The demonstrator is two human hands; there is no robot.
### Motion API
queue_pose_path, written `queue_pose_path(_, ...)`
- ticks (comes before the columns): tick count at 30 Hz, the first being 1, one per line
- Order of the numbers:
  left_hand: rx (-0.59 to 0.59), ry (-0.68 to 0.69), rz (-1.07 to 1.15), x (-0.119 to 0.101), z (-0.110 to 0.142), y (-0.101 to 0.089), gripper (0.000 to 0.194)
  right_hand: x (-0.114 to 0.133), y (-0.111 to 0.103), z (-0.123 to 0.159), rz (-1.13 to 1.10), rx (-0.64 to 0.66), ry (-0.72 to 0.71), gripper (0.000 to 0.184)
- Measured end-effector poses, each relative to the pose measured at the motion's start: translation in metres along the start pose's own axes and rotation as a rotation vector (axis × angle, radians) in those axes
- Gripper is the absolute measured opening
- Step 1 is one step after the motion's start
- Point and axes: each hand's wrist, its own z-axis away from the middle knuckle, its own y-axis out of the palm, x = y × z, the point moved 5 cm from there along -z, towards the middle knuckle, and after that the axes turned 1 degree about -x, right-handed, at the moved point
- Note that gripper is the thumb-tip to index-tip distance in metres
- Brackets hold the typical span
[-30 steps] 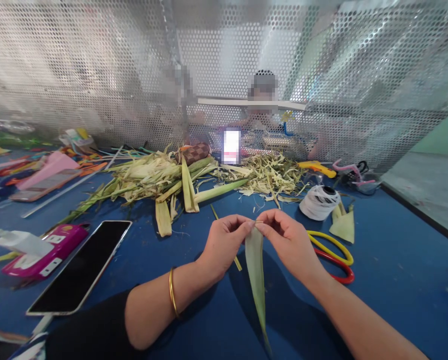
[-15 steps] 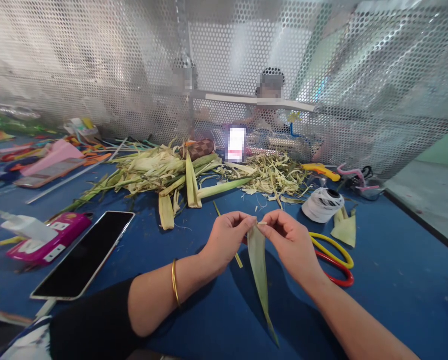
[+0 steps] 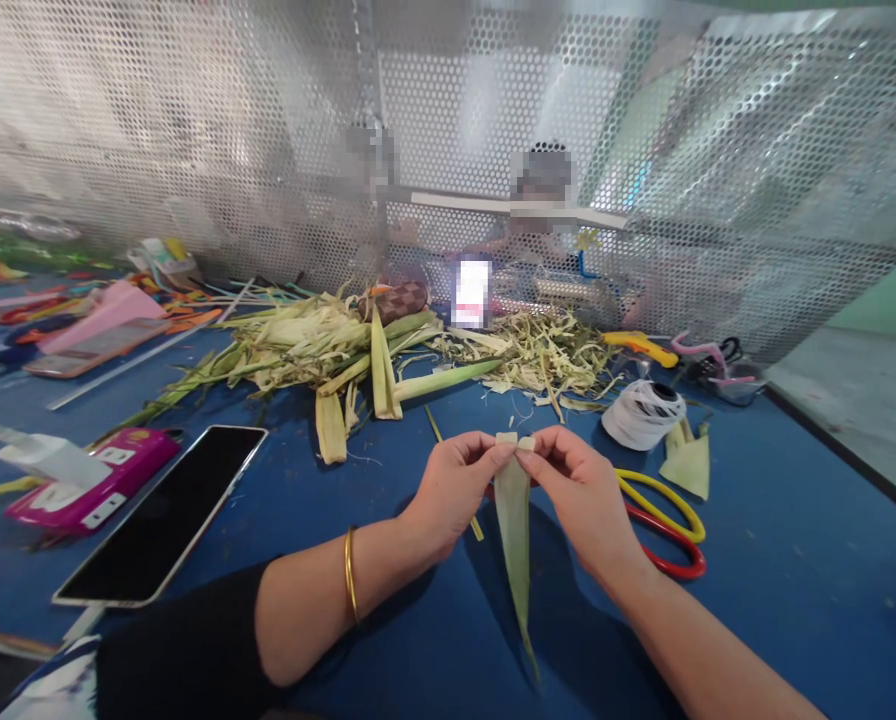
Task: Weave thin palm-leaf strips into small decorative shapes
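A pale green leaf strip [image 3: 514, 540], probably a plant husk, hangs with its narrow tip toward me. My left hand [image 3: 459, 485] pinches its wide upper end between thumb and fingers. On the other side of that end, my right hand [image 3: 579, 485] pinches it too, and two short squared ends stick up above the thumbs. Beside my right hand lie scissors with one yellow and one red handle [image 3: 677, 565]; their blades are hidden. A thin green stalk [image 3: 477, 527] lies partly behind my left hand.
Piles of husk strips [image 3: 283, 340] and shreds [image 3: 549, 350] lie at the back, before a perforated metal screen [image 3: 268, 130]. A white thread spool [image 3: 643, 415] and a husk piece [image 3: 686, 460] are right. A phone [image 3: 167, 515] and magenta power strip [image 3: 95, 480] lie left. A person sits behind the screen.
The leaf's wide end has turned up, so two squared ends now show above my thumbs. Its tip has swung slightly left. Both hands keep their pinch in nearly the same place.
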Motion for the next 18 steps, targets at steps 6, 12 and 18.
queue_pose_path(6,-0.026,-0.032,-0.010,0.0003,0.0004,-0.0013,0.038,0.0062,0.0008,0.0018,0.134,-0.019,-0.102,0.018)
queue_pose_path(12,-0.062,-0.021,-0.046,0.0005,-0.0012,-0.0047,0.035,0.0039,0.0044,0.0013,0.132,0.013,-0.047,0.022)
queue_pose_path(18,-0.051,-0.017,-0.077,0.0003,-0.0017,-0.0049,0.033,0.0045,0.0029,0.0034,0.183,-0.020,-0.105,0.021)
